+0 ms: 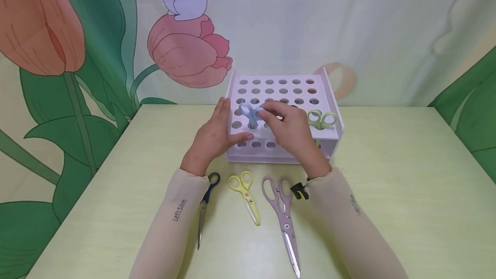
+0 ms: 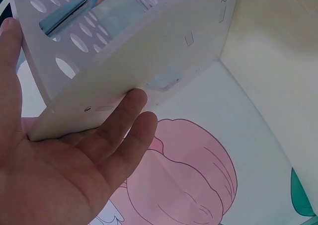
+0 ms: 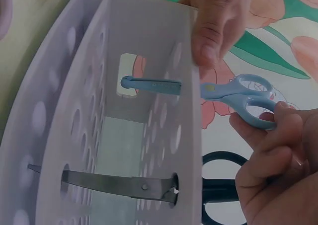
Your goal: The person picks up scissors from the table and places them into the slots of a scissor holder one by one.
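My right hand (image 1: 290, 126) pinches one finger loop of the light blue scissors (image 1: 252, 117), whose blades point down through a front-row hole of the white rack (image 1: 284, 86). In the right wrist view the blue blade tip shows beneath the top shelf, above the lower shelf. My left hand (image 1: 213, 137) rests against the rack's left side, fingers fairly straight along the panel and thumb over the front edge. Green scissors (image 1: 320, 119) stand in the rack at the front right. Black-handled scissors (image 3: 221, 189) also stand in it, mostly hidden behind my right hand in the head view.
On the table (image 1: 387, 193) before the rack lie dark blue scissors (image 1: 207, 197), yellow scissors (image 1: 246, 195) and large mauve scissors (image 1: 284, 218). A small black clip-like piece (image 1: 299, 191) shows by my right cuff. A flower-printed curtain (image 1: 279, 25) hangs behind the rack.
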The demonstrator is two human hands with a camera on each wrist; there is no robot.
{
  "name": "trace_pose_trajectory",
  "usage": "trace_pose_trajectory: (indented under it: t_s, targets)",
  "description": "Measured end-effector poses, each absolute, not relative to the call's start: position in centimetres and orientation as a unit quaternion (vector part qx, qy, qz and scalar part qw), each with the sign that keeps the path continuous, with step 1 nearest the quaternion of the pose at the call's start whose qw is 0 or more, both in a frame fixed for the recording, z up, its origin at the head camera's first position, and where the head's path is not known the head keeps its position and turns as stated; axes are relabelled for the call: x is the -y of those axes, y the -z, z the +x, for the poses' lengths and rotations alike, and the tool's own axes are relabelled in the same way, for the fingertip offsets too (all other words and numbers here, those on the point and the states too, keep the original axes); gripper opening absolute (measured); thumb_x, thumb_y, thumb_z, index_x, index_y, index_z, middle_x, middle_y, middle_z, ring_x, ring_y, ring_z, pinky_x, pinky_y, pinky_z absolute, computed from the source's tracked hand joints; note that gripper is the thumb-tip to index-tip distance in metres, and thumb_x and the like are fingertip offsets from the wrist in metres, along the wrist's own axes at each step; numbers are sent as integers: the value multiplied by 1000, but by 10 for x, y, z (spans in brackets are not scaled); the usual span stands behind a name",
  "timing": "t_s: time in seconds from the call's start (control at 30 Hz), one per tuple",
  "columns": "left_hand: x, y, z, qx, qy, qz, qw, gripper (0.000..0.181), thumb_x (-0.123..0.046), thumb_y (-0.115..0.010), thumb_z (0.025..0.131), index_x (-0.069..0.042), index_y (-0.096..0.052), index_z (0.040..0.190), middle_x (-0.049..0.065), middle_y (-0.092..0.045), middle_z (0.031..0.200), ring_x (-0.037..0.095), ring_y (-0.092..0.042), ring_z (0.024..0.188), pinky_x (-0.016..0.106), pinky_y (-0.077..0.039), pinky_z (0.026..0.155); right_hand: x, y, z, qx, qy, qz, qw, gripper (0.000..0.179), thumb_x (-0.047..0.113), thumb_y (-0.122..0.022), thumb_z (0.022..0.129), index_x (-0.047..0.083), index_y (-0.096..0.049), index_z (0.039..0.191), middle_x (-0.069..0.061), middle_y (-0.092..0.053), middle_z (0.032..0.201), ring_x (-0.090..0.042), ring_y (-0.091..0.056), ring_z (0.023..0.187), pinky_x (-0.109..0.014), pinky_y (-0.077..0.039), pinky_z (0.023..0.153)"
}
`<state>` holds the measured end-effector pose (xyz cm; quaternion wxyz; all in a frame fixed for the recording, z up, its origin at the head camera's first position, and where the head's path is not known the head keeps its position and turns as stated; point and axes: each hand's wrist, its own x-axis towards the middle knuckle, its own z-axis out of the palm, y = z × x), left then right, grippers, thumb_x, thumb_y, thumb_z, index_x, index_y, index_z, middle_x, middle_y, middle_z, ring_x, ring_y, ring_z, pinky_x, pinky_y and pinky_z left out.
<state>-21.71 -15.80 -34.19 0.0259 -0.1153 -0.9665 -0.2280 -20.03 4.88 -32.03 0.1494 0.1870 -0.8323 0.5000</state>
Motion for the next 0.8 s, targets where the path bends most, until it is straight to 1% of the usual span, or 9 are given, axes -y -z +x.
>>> trace_pose_trajectory:
  t_s: [0.13,0.3,0.37,0.53,0.8]
  targets:
    - [158,342,-217,966,232,-113,21,121,-59,-76,83,-3,-4,162,15,-1,168,32,-44,136,44,-45,103,-45,325,-202,846,-457,205,183,20,21,-72,96,8,-78,111,-4,-75,94,-18,-57,70,-31,-45,65]
    - [158,341,-217,967,232,-108,14,121,-59,-77,83,-4,-3,162,14,-1,169,31,-45,135,43,-45,103,-42,332,-205,847,-439,226,199,20,19,-72,96,7,-78,111,-5,-76,93,-17,-50,60,-32,-41,59]
    - [158,340,-217,967,230,-107,14,122,-59,-77,82,-4,-3,162,13,-1,169,31,-44,136,43,-45,103,-41,333,-206,849,-438,224,193,20,19,-71,97,8,-78,112,-5,-76,94,-16,-48,58,-32,-39,56]
    - [157,339,-218,968,227,-106,14,122,-59,-77,82,-5,-3,162,13,-1,169,32,-42,138,44,-44,105,-41,334,-205,862,-426,215,173,25,20,-69,99,6,-76,118,-7,-76,98,-19,-51,61,-34,-40,60]
    - [157,340,-218,968,228,-104,13,122,-60,-77,82,-4,-4,162,14,-2,169,33,-46,135,45,-47,101,-39,337,-206,877,-411,197,149,27,21,-67,99,9,-74,123,-6,-75,98,-22,-53,68,-35,-40,62]
